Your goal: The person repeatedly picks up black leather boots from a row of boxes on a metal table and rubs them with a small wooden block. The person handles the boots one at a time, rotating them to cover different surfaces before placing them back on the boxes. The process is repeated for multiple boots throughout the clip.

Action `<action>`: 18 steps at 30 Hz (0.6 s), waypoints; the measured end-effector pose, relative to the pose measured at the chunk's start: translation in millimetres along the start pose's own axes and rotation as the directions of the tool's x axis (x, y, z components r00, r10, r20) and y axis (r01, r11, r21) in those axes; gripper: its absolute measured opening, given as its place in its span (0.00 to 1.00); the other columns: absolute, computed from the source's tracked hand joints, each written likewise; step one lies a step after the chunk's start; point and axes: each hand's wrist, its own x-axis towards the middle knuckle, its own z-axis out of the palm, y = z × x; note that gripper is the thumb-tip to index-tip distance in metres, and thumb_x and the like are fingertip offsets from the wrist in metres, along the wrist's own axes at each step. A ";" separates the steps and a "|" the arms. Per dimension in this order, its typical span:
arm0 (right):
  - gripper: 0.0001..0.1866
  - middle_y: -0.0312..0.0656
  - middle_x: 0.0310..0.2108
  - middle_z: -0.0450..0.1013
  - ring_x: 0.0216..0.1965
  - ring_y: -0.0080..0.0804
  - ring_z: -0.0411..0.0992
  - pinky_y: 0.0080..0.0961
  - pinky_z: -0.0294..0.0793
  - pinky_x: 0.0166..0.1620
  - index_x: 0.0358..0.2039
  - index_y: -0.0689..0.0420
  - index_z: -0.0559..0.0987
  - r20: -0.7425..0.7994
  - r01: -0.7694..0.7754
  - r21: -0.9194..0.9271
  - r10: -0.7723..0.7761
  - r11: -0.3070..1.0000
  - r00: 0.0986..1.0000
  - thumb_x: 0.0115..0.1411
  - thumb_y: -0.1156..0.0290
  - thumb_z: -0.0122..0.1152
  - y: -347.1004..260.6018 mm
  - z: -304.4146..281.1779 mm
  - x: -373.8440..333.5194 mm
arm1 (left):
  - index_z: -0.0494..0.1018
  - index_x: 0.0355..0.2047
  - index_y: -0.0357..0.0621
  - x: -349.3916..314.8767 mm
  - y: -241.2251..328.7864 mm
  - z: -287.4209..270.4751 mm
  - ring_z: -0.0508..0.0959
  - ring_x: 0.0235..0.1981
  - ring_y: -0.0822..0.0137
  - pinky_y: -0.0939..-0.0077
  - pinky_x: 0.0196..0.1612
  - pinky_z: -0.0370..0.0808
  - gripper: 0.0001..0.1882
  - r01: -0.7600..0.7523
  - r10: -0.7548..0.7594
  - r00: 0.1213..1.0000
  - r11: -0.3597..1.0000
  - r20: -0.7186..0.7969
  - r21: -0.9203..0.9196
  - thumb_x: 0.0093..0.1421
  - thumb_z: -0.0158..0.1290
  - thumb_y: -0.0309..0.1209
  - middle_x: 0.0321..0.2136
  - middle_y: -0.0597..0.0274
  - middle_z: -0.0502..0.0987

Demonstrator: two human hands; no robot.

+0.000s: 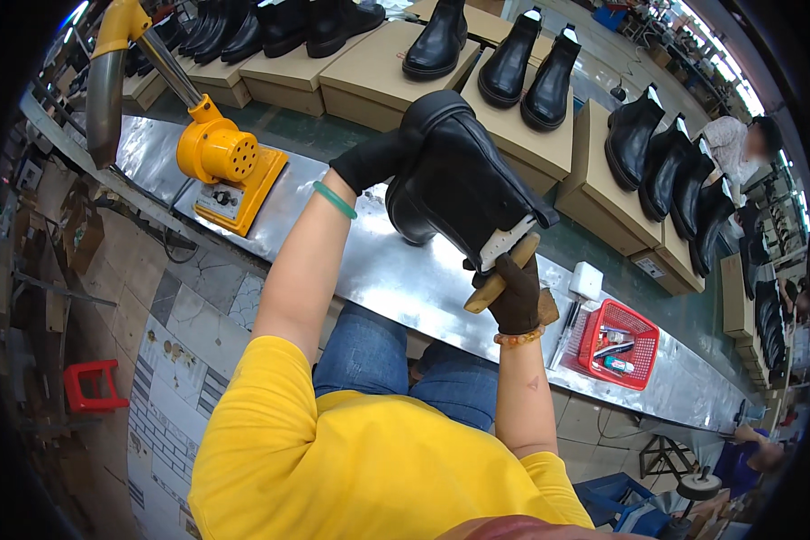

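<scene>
My left hand [373,162], in a black glove, is closed round one end of a black ankle boot [477,180]. The boot is tilted over the metal bench, its opening turned toward me with a white lining or insert showing. Beneath its left side a rounded black end [409,214] shows near the bench; whether it belongs to a second boot I cannot tell. At the boot's opening, my dark-gloved right hand [517,297] grips a tan, elongated wooden-looking tool [504,274]. A brownish piece [547,307] shows beside that hand's wrist; its kind is unclear.
A yellow machine [229,166] with a hose stands left on the metal bench [378,274]. To the right are a white block [587,281] and a red basket [619,346] of small items. Black boots [511,63] stand on cardboard boxes [378,76] beyond. A red stool [94,387] is lower left.
</scene>
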 end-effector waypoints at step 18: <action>0.26 0.52 0.47 0.69 0.27 0.32 0.74 0.25 0.74 0.28 0.54 0.64 0.61 -0.014 -0.373 -0.251 0.382 0.893 0.924 0.58 0.66 0.54 51.6 42.7 6.0 | 0.63 0.54 0.36 -280.0 57.0 -64.7 0.71 0.51 0.62 0.69 0.54 0.68 0.26 -0.298 0.375 0.459 0.919 -0.805 0.259 0.60 0.50 0.39 0.51 0.54 0.70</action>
